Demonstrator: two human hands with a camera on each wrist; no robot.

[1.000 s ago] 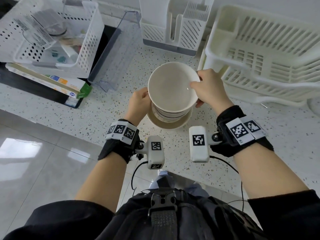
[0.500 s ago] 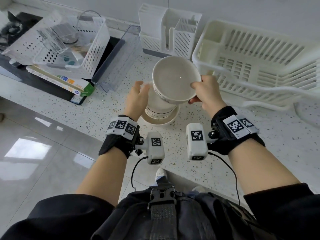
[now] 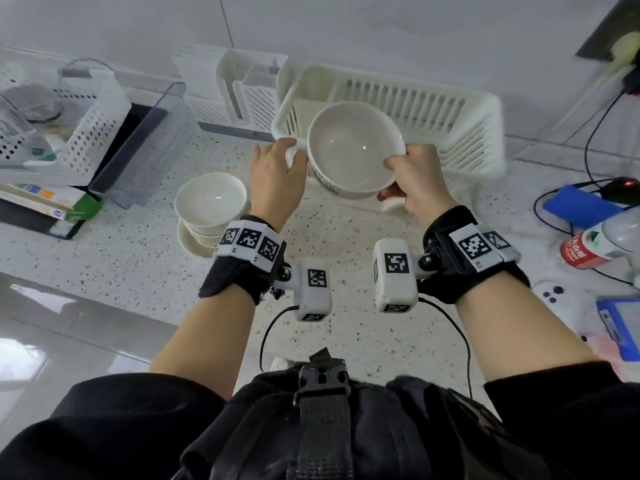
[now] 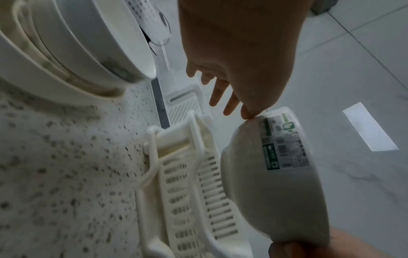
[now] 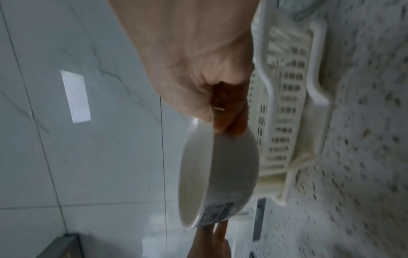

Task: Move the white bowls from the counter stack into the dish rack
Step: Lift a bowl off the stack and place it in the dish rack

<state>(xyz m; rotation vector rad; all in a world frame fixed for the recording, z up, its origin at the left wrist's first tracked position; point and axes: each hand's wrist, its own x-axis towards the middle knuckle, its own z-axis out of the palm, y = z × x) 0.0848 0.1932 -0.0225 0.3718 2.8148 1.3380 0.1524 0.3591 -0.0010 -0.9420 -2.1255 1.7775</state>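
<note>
Glossy ceramic bowl [image 3: 355,150], slatted plastic rack [image 3: 450,112], speckled stone counter [image 3: 346,237]

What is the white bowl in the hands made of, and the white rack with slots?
The round white bowl looks like glazed ceramic: glossy, with a bright glint inside. The white slotted dish rack looks like matte moulded plastic, with thin even slats.

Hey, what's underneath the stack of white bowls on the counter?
A wider cream-coloured plate sits under the stack of bowls, its rim showing on the near left side. The left wrist covers its right edge, and the bowls hide its centre.
</note>
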